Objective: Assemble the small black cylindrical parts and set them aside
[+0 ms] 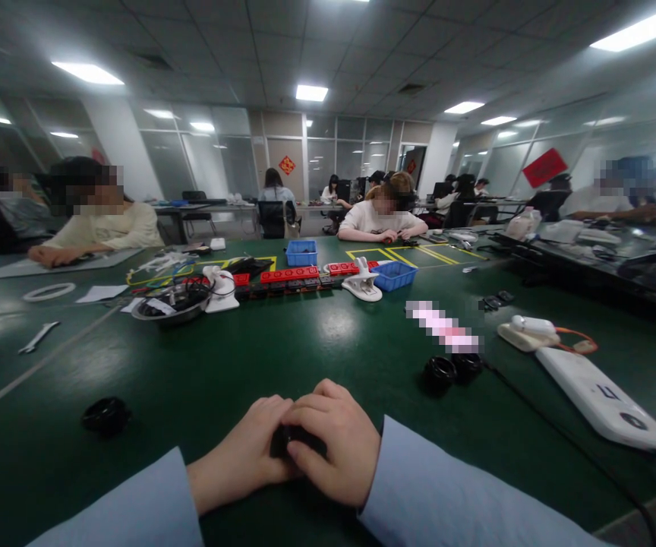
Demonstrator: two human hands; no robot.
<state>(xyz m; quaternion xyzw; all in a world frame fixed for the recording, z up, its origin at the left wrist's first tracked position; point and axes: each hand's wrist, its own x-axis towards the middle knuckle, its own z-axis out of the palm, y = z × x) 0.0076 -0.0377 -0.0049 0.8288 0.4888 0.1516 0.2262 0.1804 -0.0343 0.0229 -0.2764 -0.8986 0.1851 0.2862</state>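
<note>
The left hand (251, 441) and right hand (336, 437) grip the black part (307, 436) between them, over the table (214, 365). Fingers hide most of it; keep pressure even, support both sides and avoid tilting.

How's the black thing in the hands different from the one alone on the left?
The held thing is between the left hand and right hand; the lone thing sits on the green table. The held thing is mostly covered; the lone thing is uncovered. Both are black.
</note>
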